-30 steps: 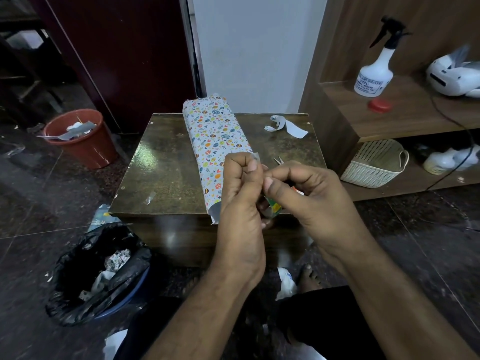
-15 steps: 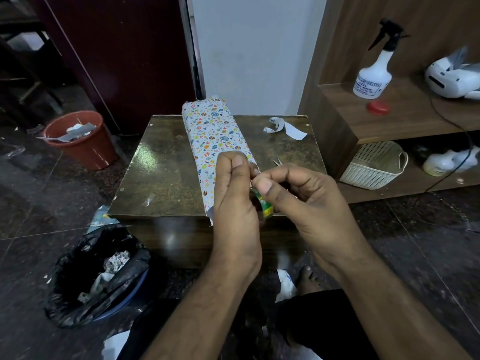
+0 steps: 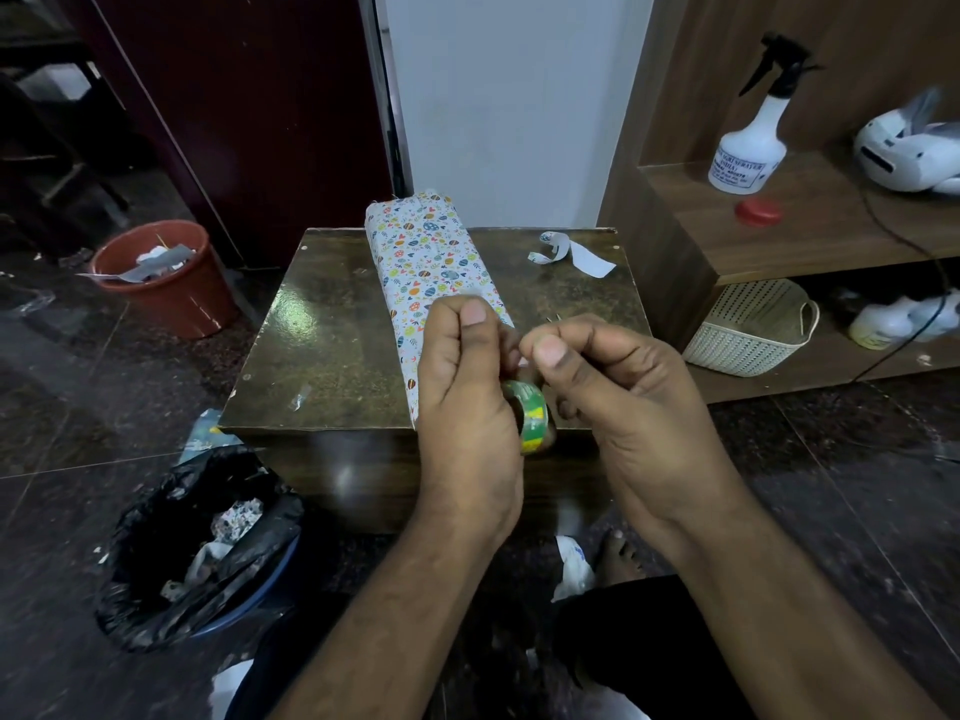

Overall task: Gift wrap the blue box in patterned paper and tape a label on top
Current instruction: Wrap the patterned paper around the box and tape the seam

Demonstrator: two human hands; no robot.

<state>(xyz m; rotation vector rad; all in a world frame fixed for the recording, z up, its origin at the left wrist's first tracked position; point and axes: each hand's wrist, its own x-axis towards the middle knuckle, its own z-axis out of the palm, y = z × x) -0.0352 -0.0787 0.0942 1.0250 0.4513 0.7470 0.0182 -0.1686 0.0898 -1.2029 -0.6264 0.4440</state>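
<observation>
The long box wrapped in patterned paper lies lengthwise on the small dark table, its near end hidden behind my hands. My left hand is closed around a green and yellow tape roll over the table's front edge. My right hand is right beside it, thumb and fingers pinched at the top of the roll where the tape end is. A curled white paper strip lies at the table's back right.
A black-lined bin with scraps stands on the floor at front left, a red bucket further back left. A wooden shelf unit at right holds a spray bottle, a red cap and a white basket.
Both hands have dropped slightly toward the table's front edge, and the tape roll now shows more fully between them. The wrapped box has not moved.
</observation>
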